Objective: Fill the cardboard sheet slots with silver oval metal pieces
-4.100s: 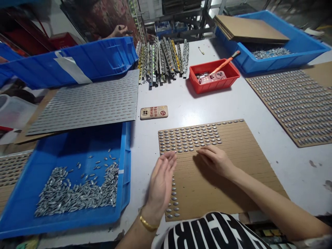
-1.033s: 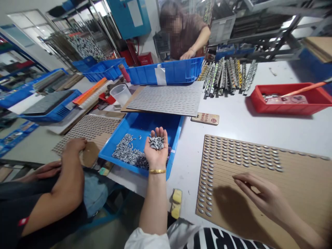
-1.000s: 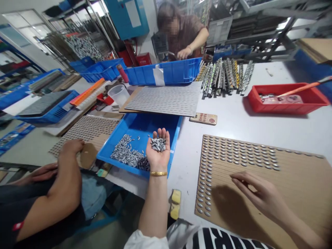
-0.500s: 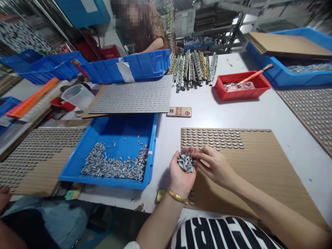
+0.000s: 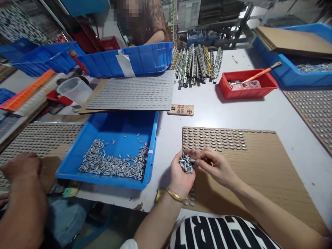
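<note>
My left hand point(image 5: 181, 174) is cupped palm-up over the near left corner of a brown slotted board point(image 5: 259, 166), holding a small heap of silvery oval metal pieces point(image 5: 187, 163). My right hand point(image 5: 216, 166) reaches into that heap with thumb and fingers pinched on the pieces. Rows of the same pieces fill the board's far left part and its left edge. A blue bin point(image 5: 114, 131) to the left holds a loose pile of these pieces.
A phone point(image 5: 181, 110) lies beyond the board. A red tray point(image 5: 246, 90), a bundle of metal strips point(image 5: 197, 64), a grey perforated sheet point(image 5: 135, 92) and more blue bins stand farther back. Another person's arm point(image 5: 23, 197) rests at the left; a third person sits across the table.
My left hand carried its handful from over the blue bin to the board. My right hand left the board's surface and now pinches at the heap. The view swung right.
</note>
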### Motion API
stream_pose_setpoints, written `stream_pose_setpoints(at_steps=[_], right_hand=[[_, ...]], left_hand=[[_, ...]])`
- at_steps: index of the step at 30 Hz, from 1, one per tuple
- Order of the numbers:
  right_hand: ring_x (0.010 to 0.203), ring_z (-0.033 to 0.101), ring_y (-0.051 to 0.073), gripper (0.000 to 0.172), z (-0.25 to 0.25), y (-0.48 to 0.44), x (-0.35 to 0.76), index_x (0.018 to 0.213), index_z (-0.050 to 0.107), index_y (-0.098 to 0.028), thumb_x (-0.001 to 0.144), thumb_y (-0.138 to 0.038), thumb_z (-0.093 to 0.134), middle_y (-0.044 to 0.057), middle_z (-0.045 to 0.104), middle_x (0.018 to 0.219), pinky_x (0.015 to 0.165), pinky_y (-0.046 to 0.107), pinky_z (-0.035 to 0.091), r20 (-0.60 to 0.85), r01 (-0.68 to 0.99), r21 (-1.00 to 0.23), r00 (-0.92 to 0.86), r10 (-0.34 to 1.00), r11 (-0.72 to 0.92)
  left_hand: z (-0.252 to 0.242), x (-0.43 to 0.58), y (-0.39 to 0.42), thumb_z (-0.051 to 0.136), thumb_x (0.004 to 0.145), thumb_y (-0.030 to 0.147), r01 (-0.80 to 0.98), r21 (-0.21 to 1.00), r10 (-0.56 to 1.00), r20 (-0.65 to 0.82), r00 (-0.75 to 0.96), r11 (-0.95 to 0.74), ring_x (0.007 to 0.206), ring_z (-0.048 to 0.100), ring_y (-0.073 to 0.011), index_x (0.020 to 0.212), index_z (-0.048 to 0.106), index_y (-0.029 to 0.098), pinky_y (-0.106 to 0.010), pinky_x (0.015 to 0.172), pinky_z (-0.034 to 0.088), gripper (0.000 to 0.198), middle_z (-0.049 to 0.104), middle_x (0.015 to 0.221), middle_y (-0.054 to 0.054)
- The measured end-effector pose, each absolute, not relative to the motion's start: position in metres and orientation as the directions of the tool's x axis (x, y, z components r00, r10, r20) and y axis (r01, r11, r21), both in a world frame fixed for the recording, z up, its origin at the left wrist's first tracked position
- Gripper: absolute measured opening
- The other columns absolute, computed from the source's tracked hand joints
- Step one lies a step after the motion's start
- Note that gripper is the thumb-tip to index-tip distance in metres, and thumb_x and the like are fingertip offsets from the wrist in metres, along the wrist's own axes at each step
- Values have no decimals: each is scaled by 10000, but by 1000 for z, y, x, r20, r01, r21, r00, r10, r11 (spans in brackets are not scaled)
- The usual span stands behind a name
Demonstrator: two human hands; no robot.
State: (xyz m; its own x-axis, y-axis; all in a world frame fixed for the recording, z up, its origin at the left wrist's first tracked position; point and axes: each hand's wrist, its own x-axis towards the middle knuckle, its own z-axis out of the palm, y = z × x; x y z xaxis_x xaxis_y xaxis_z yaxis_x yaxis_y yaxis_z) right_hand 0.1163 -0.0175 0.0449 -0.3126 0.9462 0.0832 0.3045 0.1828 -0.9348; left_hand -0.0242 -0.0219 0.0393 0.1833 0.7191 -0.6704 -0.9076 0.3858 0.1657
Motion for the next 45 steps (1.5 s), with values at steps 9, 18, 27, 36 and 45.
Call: stream_pose_setpoints(at_steps=[9, 18, 27, 36, 45], right_hand=[[690, 520, 131, 126, 48, -10, 131, 832, 606, -180, 878, -290, 563, 14, 597, 779, 621, 275, 422, -27, 229, -971, -374, 927, 64], [589, 443, 90, 144, 64, 0, 144, 804, 611, -167, 866, -293, 579, -9, 562, 727, 536, 226, 370, -166, 258, -966, -596, 786, -8], [686, 537, 143, 254, 49, -5, 122, 831, 640, -165, 852, -409, 574, 35, 632, 759, 607, 262, 430, -191, 255, -965, -499, 846, -67], [635, 529, 135, 162, 52, -11, 91, 763, 653, -177, 829, -303, 576, 8, 617, 679, 573, 248, 385, -109, 399, -912, -461, 881, 96], [579, 487, 111, 145, 55, -3, 80, 696, 632, -157, 781, -234, 544, -16, 570, 606, 536, 224, 358, -190, 407, -913, -493, 849, 32]], left_hand=[[30, -35, -36, 632, 795, 372, -694, 312, 666, -673, 321, 649, 461, 463, -58, 818, 575, 152, -147, 335, 260, 228, 522, 649, 10], [50, -47, -46, 637, 789, 418, -353, 538, 643, -618, 452, 765, 428, 347, -15, 844, 549, 161, -131, 345, 127, 278, 475, 671, 26], [39, -46, -60, 613, 803, 449, -468, 667, 806, -552, 214, 580, 459, 344, -20, 827, 498, 178, -145, 367, 133, 295, 438, 690, 43], [36, -53, -69, 591, 820, 465, -381, 806, 869, -495, -15, 453, 472, 304, -37, 778, 477, 186, -160, 392, 153, 304, 384, 631, 63], [28, -62, -74, 640, 758, 521, -306, 858, 890, -451, -67, 412, 448, 288, -49, 767, 521, 191, -183, 398, 194, 350, 350, 552, 77]])
